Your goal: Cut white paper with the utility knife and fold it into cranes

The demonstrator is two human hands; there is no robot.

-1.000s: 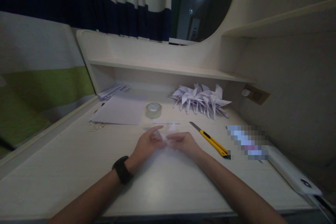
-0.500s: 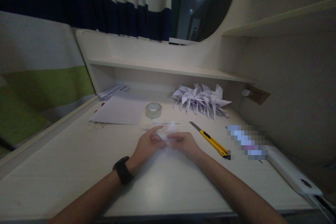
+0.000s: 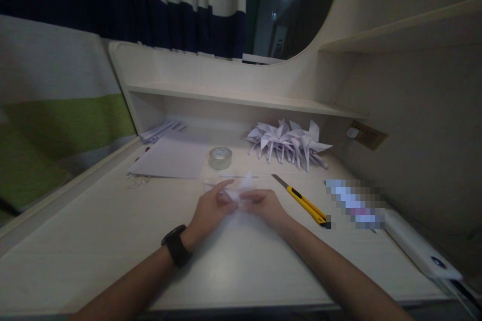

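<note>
A white paper pinwheel (image 3: 245, 183) is pinched between my two hands over the middle of the desk, one pointed blade standing up between them. My left hand (image 3: 214, 204), with a black watch on the wrist, is closed on its left side, the index finger stretched along the top. From the right, my right hand (image 3: 265, 205) closes on the paper with thumb and fingers. Its centre is partly covered by my fingertips and blurred. Just beyond my hands lies a thin white paper stick (image 3: 238, 176).
A roll of clear tape (image 3: 220, 158) sits past my hands. White paper sheets (image 3: 171, 156) lie at the left, and several finished paper pinwheels (image 3: 288, 140) are piled at the back. To the right are a yellow utility knife (image 3: 307, 205), blade out, and a white power strip (image 3: 419, 246).
Both hands stay almost in the same place. The paper blade between them shifts very slightly, and my left fingers move a little around the paper.
</note>
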